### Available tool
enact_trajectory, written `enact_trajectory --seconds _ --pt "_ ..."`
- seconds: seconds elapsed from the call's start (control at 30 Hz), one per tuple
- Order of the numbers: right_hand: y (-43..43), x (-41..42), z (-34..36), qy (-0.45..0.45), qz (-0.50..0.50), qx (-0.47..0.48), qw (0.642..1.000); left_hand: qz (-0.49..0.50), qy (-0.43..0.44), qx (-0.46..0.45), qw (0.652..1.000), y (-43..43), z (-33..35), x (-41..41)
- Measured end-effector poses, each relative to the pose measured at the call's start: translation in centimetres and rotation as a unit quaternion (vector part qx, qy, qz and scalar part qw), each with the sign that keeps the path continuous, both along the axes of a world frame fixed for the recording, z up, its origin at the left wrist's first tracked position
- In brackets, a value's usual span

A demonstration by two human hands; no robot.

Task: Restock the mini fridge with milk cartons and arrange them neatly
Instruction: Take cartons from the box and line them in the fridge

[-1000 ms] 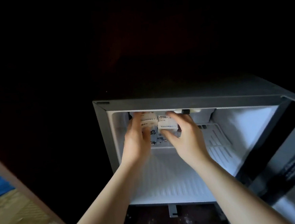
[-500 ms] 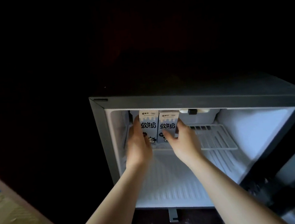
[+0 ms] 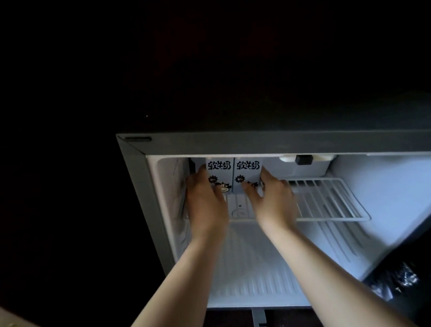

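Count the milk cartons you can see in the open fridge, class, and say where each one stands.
2. The left carton and the right carton stand upright side by side at the back left of the wire shelf. The hands may hide others.

Left carton point(image 3: 219, 174) front: "软牛奶", cow cartoon below. Right carton point(image 3: 248, 174) front: same "软牛奶".

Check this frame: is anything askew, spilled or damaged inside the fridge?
Nothing stands out. Two milk cartons stand upright and side by side at the left end of the wire shelf, left hand and right hand around them. No spill shows.
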State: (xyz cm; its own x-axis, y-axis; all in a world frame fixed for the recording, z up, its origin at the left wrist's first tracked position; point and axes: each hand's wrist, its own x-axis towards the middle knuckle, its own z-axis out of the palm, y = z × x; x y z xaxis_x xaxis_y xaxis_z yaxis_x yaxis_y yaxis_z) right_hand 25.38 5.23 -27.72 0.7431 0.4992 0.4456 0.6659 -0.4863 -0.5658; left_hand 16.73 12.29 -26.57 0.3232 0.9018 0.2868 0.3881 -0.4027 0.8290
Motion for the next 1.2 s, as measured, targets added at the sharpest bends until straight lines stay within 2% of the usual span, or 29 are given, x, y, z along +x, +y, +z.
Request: enact_trajectory --seconds 0.1,0.33,0.6,0.7,0.83,0.9,1.03,1.2 --pt "0.1 0.1 0.0 -0.028 -0.014 -0.011 0.999 0.004 0.003 0.008 1.0 0.1 -0.1 0.2" --pt "-0.5 -0.1 0.3 -0.027 -0.017 -0.035 0.999 -0.023 -0.012 0.004 1.0 0.4 -0.5 0.0" --pt "-0.9 -1.5 1.4 0.061 -0.013 -0.101 0.993 -0.044 0.036 -0.033 0.998 -0.7 0.1 -0.5" --pt "-2.0 -2.3 2.1 0.046 -0.02 -0.144 0.988 -0.066 0.06 -0.017 0.996 -1.9 0.4 -1.8" --pt "-4.2 -3.9 3.6 0.028 -0.004 -0.152 0.988 -0.103 0.123 0.013 0.987 -3.1 0.9 -5.0" --pt "-5.4 -5.1 4.3 0.024 0.022 -0.157 0.987 -0.15 0.149 0.043 0.976 -4.0 1.9 -6.9" --pt "-8.1 -8.8 6.0 0.024 0.089 -0.165 0.982 -0.268 0.241 0.094 0.928 -6.4 4.9 -11.0" --pt "-10.8 -14.5 8.9 0.0 0.175 -0.203 0.963 -0.269 0.359 0.103 0.888 -8.4 7.6 -17.0"
